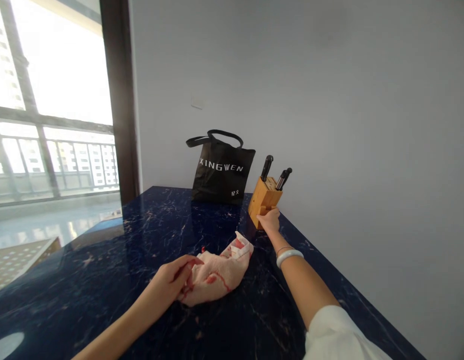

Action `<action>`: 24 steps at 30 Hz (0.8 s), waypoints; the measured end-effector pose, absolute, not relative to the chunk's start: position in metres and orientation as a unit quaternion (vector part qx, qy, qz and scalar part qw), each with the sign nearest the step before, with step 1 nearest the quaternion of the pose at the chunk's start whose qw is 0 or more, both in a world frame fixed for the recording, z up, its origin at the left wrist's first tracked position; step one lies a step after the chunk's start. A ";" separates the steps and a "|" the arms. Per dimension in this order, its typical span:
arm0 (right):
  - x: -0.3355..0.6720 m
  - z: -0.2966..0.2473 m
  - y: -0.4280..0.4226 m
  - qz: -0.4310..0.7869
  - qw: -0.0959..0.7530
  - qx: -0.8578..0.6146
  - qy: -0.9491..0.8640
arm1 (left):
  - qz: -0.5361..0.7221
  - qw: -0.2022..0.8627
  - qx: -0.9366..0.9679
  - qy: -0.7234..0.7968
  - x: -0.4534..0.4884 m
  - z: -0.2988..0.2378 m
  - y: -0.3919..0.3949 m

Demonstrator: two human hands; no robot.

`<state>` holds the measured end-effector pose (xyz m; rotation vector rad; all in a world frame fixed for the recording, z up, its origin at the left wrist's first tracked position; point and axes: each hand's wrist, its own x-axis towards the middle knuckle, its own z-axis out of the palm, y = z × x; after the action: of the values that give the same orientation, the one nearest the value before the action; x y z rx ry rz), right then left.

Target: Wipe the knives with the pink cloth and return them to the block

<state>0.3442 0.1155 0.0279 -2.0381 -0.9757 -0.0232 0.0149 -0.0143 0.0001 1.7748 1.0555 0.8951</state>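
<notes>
Entry, nearest first, as I read it from my remote station: one left hand [170, 281], its grip narrow, fingers curled over a fold at the left end of one pink-and-white terry towel [216, 274]; the towel, marked with red, lies crumpled near the middle of the desk; I judge it light, soft and limp, best taken by that fold or any bunched edge; one white sleeve [339, 335] at the near right; one wide white bangle [290, 258] and one thin bracelet [284, 248] on the right wrist; one right hand [269, 221], fingers [265, 216] against the near lower corner of one wooden knife block [264, 199]; I cannot tell whether that grip is closed or only resting there; the block stands upright at the far right of the desk, and I judge it stiff and fairly heavy, safest taken low on its body, not by the handles; three black knife handles [267, 167] rise from it, two overlapping on the right; one dark blue veined marble desk [85, 280], polished, likely slick; one black tote bag [220, 172] lettered "XINGWEN", just left of the block, before one grey wall [367, 125]; one dark-framed window [121, 100] at the far left.
</notes>
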 end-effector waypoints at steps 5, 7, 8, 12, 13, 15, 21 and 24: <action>0.362 0.027 0.110 -0.001 0.429 -0.810 -0.401 | 0.350 0.414 0.726 0.424 0.016 0.005 -0.015; 0.364 0.027 0.105 0.005 0.417 -0.817 -0.397 | 0.345 0.399 0.733 0.428 0.015 0.007 -0.016; 0.364 0.026 0.101 0.012 0.407 -0.825 -0.393 | 0.345 0.385 0.739 0.431 0.014 0.007 -0.016; 0.358 0.019 0.076 0.056 0.359 -0.842 -0.400 | 0.350 0.308 0.768 0.439 0.011 0.010 -0.012; 0.355 0.017 0.069 0.072 0.347 -0.837 -0.418 | 0.348 0.296 0.772 0.442 0.011 0.010 -0.011; 0.348 0.011 0.056 0.116 0.317 -0.815 -0.470 | 0.343 0.286 0.774 0.448 0.011 0.011 -0.010; 0.323 0.007 0.041 0.238 0.253 -0.720 -0.601 | 0.340 0.285 0.769 0.461 0.010 0.012 -0.010; 0.314 0.009 0.043 0.249 0.249 -0.705 -0.615 | 0.334 0.277 0.773 0.463 0.009 0.013 -0.010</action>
<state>0.3144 0.0427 0.0088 -1.9211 -1.6753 0.6771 0.0089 -0.0098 0.0127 2.0761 1.2441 0.8963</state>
